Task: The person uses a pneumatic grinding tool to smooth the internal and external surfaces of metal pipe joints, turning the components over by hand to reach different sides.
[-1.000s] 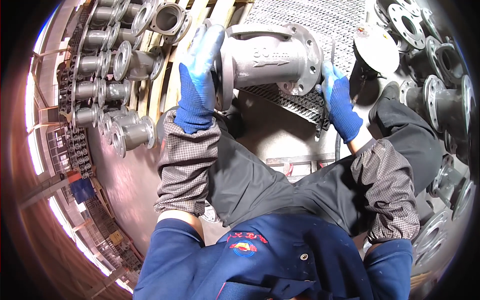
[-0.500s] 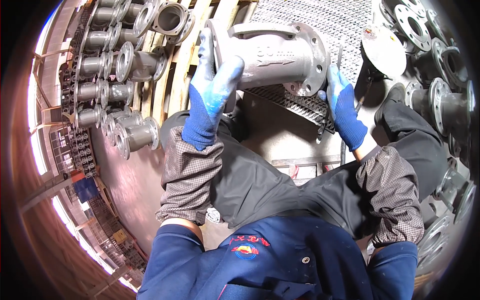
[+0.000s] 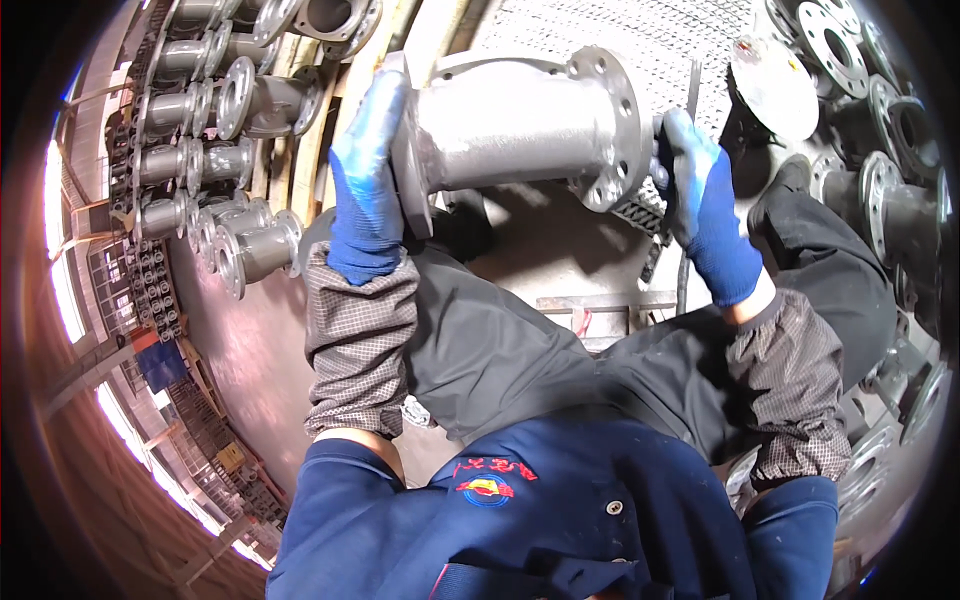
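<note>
A grey metal flanged pipe casting (image 3: pixel 515 130) lies crosswise in front of me, with a round flange at each end and bolt holes in the right one. My left hand (image 3: pixel 368 175), in a blue coated glove, is pressed to the outer face of the left flange, its fingers pointing away from me. At the opposite end my right hand (image 3: pixel 700 195), gloved alike, has its fingers bent toward the right flange. The casting is held between the two hands. Part of the right hand's contact is hidden.
Metal grating (image 3: pixel 610 30) lies beyond the casting. Similar castings (image 3: pixel 255 245) stand in rows at left, by a wooden pallet (image 3: pixel 430 40); more flanged castings (image 3: pixel 905 200) are stacked at right. A round pale disc (image 3: pixel 775 88) sits far right. Low metal frame (image 3: pixel 600 302) between my legs.
The casting has turned about its length, so its raised marking no longer shows. Its left end came slightly left and nearer. My left hand's spread thumb is no longer visible; my right hand moved slightly right.
</note>
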The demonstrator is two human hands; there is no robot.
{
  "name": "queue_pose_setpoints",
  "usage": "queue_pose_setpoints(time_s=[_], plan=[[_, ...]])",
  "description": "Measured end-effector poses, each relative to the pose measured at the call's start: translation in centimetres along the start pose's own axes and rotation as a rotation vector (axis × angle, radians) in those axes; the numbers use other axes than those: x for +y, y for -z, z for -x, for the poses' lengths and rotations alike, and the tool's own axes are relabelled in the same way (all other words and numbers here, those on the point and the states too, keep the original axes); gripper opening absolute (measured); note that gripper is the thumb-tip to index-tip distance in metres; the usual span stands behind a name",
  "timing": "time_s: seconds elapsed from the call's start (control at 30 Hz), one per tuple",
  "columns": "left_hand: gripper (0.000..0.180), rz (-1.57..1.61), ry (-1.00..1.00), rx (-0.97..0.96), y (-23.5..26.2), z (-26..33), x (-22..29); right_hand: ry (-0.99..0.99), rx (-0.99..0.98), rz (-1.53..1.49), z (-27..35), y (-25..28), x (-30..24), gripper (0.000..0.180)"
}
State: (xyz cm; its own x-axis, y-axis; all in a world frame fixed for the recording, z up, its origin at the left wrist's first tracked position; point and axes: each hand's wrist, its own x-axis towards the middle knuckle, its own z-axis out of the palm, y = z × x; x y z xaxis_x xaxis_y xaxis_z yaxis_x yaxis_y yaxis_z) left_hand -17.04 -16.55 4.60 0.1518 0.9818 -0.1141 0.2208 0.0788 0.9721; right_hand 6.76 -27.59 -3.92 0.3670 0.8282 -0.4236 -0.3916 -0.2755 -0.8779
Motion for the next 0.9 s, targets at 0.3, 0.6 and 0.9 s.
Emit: queue_pose_setpoints(time_s=[0.3, 0.6, 0.9], plan=[[0.045, -0.408, -0.741, -0.243, 0.1, -2.1, -0.7, -0.054, -0.071, -0.427, -3.7, 1.8, -1.3, 0.039], [0.083, -0.514, -0.515, -0.198, -4.9, -0.5, 1.3, -0.176, 0.093, -0.201, -2.7, 1.0, 2.3, 0.027], [0.067, -0.369, -0.369, -0.210, -2.9, -0.4, 1.3, 0.331, 0.131, -0.166, 0.0, 6.5, 6.2, 0.033]])
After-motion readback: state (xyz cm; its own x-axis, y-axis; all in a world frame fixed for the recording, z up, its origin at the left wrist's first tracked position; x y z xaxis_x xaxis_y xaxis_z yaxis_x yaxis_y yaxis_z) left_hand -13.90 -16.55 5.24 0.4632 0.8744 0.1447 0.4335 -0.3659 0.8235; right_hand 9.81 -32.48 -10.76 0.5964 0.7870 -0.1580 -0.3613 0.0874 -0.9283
